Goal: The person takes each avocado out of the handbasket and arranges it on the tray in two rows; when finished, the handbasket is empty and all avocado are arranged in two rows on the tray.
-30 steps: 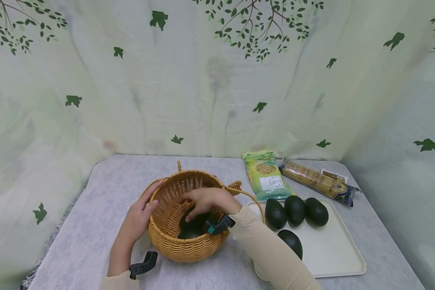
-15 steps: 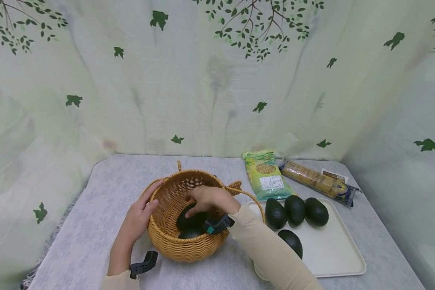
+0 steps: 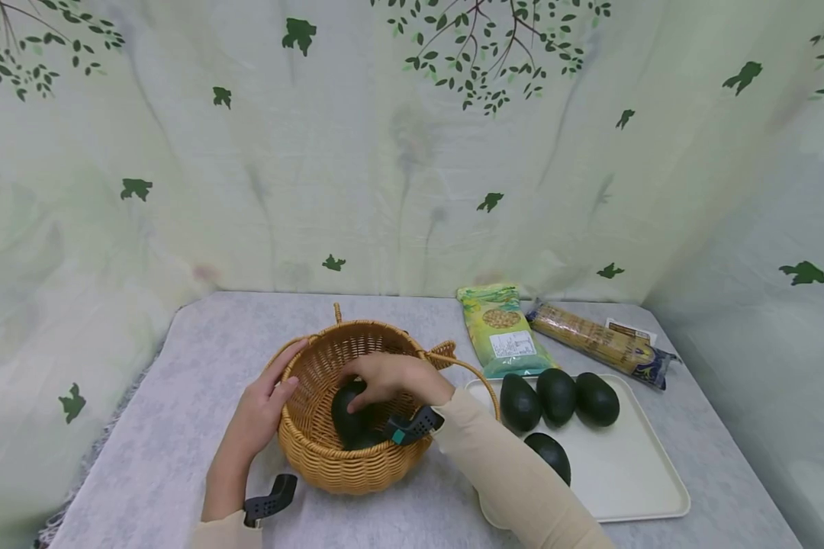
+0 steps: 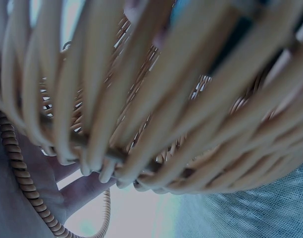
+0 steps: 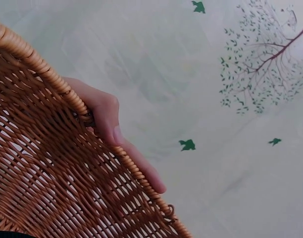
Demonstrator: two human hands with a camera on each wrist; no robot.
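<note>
A round wicker basket (image 3: pixel 353 476) stands at the middle front of the table. My right hand (image 3: pixel 381 377) reaches down into it and grips a dark green avocado (image 3: pixel 342 408), thumb on the near side. Lower down, beside the wrist, more dark avocado skin shows, partly hidden by the hand and wrist camera. My left hand (image 3: pixel 264 404) rests against the left side of the basket; in the right wrist view the thumb of that left hand (image 5: pixel 104 111) touches the rim and a straight finger lies along the outside. The left wrist view is mostly basket weave (image 4: pixel 141 99).
On the right is a white tray (image 3: pixel 632 473) with several avocados (image 3: pixel 556 396), partly covered by my right sleeve. Behind it lie a green-yellow bag (image 3: pixel 504 328) and a long pack that looks like pasta (image 3: pixel 597 339). The basket's handle (image 3: pixel 477 374) hangs over the tray's left edge.
Inside the basket, the avocado under my right hand has turned more upright and shifted slightly left, with the fingers following it. My left hand keeps its place on the basket.
</note>
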